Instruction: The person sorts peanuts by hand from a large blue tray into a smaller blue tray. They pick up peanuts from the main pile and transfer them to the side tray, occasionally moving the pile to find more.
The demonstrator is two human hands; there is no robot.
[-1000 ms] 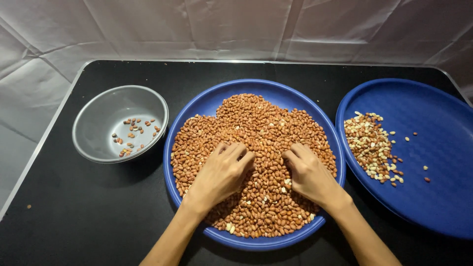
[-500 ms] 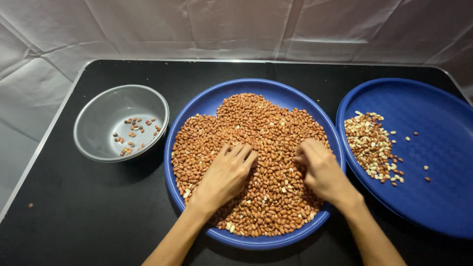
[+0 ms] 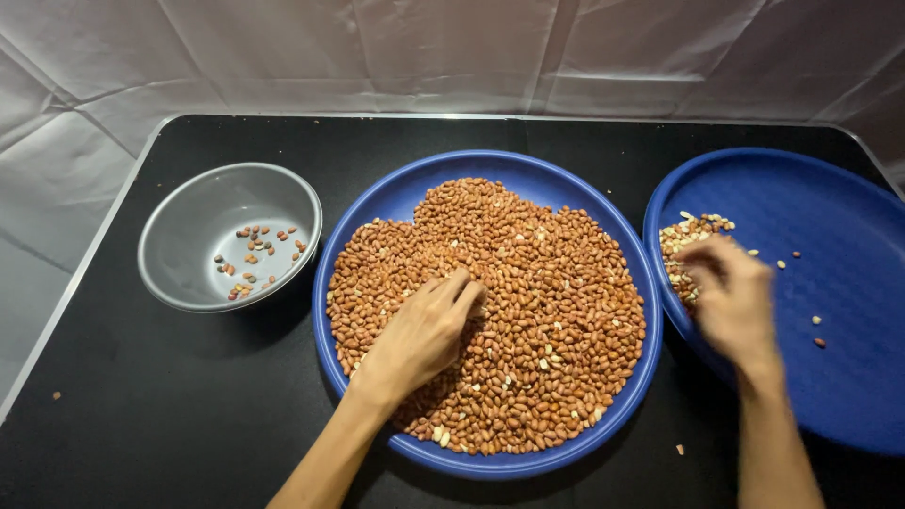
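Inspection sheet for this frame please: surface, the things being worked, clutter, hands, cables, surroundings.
Surface: black table with a pale edge.
Things worked: centre blue plate heaped with red-skinned peanuts; right blue plate with a small pile of pale peanuts; grey metal bowl holding a few nuts.
Clutter: stray bits on the table.
Hands: left hand resting on the heap; right hand, blurred, over the right plate's pile; grip unclear.
Cables: nothing seen.
Surroundings: creased white sheet behind.
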